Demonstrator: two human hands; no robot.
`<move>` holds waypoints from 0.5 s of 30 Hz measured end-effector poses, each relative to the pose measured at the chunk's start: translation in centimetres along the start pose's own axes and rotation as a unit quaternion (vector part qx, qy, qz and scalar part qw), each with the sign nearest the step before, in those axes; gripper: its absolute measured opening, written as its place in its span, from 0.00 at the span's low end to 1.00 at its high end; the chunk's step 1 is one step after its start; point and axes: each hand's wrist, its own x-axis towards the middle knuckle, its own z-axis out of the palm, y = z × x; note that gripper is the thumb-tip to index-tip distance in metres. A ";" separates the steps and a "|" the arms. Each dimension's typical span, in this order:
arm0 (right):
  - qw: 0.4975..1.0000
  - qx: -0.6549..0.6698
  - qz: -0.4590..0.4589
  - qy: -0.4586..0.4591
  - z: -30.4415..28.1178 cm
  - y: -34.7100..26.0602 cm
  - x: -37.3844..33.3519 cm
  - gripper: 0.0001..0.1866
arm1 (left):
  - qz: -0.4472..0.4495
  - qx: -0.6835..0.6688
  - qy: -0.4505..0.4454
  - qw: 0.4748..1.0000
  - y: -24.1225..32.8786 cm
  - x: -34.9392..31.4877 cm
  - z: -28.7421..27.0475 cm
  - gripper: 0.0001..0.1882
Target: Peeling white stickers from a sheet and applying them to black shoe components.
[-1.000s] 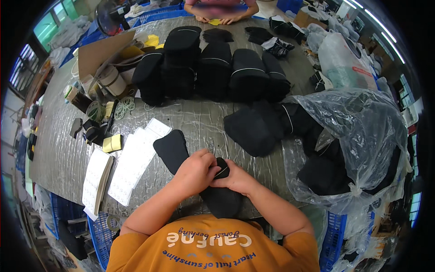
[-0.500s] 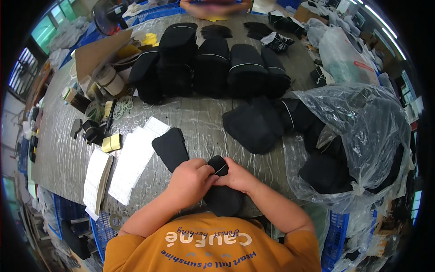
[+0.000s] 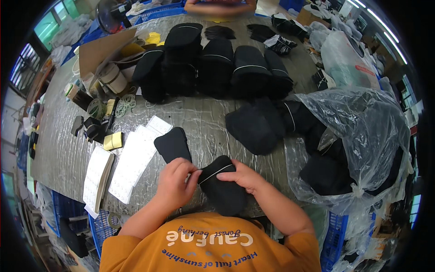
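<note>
A bundle of black insole-shaped pads (image 3: 222, 192) lies at the table's near edge, in front of my chest. A thin pale band (image 3: 213, 175) crosses it near its far end. My right hand (image 3: 246, 176) grips its right side, thumb on top just below the band. At the left edge my left hand (image 3: 177, 180) is closed, thumb and fingertips pinched against the bundle beside the band. Whether they also catch the band is hidden. Just beyond my left hand lies a loose black pad stack (image 3: 172, 145), apart from the bundle.
Banded black stacks (image 3: 217, 68) stand in a row across the table. More black pads (image 3: 254, 127) lie right, beside a clear plastic bag (image 3: 362, 136). White printed sheets (image 3: 136, 158), a yellow pad (image 3: 113, 141) and green bands (image 3: 125, 105) are left. Another person's arms (image 3: 220, 8) rest at the far edge.
My hands have moved apart, the left one outward to the bundle's left edge. The bundle's far end now shows, with the band lying straight across it.
</note>
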 end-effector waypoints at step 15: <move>0.925 0.341 0.097 -0.137 -1.4 2.7 -2.2 0.25 | -0.036 -0.203 -0.031 0.978 -1.5 -2.9 1.0 0.09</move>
